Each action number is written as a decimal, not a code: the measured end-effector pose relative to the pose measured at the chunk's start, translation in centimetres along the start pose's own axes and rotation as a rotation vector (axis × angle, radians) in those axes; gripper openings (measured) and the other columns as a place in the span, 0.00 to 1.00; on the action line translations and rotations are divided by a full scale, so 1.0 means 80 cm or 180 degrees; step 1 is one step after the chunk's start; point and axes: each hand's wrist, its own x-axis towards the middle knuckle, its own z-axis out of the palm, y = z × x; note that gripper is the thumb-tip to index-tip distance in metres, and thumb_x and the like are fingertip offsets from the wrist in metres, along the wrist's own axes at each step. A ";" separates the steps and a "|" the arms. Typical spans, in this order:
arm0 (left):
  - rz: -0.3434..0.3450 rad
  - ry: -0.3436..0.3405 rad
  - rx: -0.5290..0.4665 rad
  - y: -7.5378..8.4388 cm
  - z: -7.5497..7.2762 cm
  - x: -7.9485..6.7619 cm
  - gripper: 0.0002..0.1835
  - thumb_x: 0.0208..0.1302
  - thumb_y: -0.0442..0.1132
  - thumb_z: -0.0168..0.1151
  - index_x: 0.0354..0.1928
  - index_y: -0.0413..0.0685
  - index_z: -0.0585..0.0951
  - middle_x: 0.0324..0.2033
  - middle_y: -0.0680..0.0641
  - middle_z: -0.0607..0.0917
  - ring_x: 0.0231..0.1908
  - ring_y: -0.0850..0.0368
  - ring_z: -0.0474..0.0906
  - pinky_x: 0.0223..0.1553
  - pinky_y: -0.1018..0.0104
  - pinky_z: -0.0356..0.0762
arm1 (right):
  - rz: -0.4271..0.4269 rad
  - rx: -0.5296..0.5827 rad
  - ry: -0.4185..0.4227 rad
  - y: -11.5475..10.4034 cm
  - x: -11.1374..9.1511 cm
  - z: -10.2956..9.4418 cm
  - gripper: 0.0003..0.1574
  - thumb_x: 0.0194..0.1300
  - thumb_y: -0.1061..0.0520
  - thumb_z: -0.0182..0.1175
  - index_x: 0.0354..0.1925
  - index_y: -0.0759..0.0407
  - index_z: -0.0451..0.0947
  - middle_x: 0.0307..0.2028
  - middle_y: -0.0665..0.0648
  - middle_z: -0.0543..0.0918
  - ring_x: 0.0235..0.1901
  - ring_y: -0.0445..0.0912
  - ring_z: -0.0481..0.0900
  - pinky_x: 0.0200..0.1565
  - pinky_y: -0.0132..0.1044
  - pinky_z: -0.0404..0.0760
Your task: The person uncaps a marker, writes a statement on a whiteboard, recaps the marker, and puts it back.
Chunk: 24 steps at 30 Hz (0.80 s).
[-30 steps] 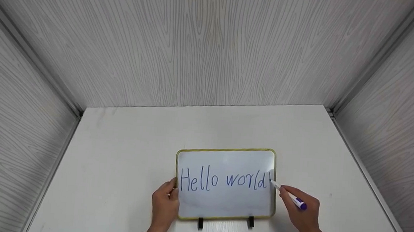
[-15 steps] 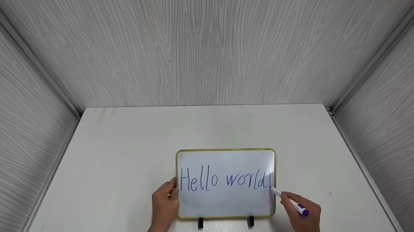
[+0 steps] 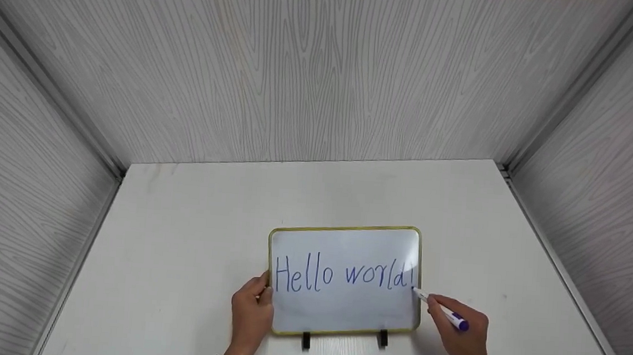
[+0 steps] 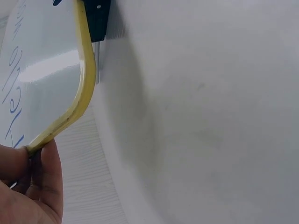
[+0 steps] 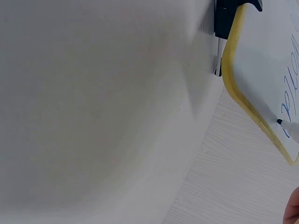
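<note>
A small whiteboard (image 3: 343, 310) with a yellow frame stands tilted back on two black feet (image 3: 306, 340). Blue handwriting across it reads "Hello world!". My left hand (image 3: 251, 318) grips the board's left edge; in the left wrist view the thumb lies on the front and fingers (image 4: 50, 172) are behind it. In my right hand (image 3: 461, 332) is a white marker (image 3: 441, 307) with a purple end, pinched between thumb and fingers. Its dark tip (image 5: 279, 121) is at the lower end of the exclamation mark, near the board's right edge. Only a bit of the right hand shows in the right wrist view.
The board stands on a white table (image 3: 190, 235) near its front. Pale wood-grain panels rise at the back (image 3: 323, 78), the left (image 3: 20, 190) and the right (image 3: 606, 181).
The right hand has moved the marker down slightly, from the exclamation mark's stroke to its bottom, where a dot now shows. The left hand and the board have stayed nearly still.
</note>
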 end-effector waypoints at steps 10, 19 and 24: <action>-0.0021 0.0018 0.0062 0.001 0.000 -0.001 0.21 0.62 0.17 0.63 0.58 0.27 0.83 0.38 0.44 0.88 0.37 0.53 0.81 0.37 0.68 0.77 | 0.0029 0.0058 0.0030 0.002 -0.003 0.002 0.18 0.45 0.85 0.71 0.35 0.73 0.88 0.31 0.64 0.90 0.31 0.30 0.87 0.35 0.23 0.81; -0.0253 -0.0057 0.0045 0.004 -0.002 -0.002 0.22 0.63 0.17 0.61 0.60 0.29 0.83 0.41 0.43 0.89 0.35 0.55 0.78 0.36 0.68 0.77 | 0.0563 0.0308 0.0230 -0.018 -0.005 -0.008 0.15 0.50 0.85 0.68 0.35 0.73 0.87 0.23 0.52 0.87 0.18 0.36 0.80 0.22 0.25 0.77; -0.0245 -0.0059 0.0180 0.007 -0.006 -0.005 0.24 0.70 0.24 0.61 0.68 0.30 0.76 0.43 0.41 0.89 0.35 0.56 0.81 0.36 0.66 0.78 | 0.0779 0.0704 -0.0036 -0.028 -0.005 -0.017 0.14 0.56 0.83 0.65 0.38 0.73 0.87 0.24 0.56 0.87 0.20 0.41 0.83 0.25 0.28 0.81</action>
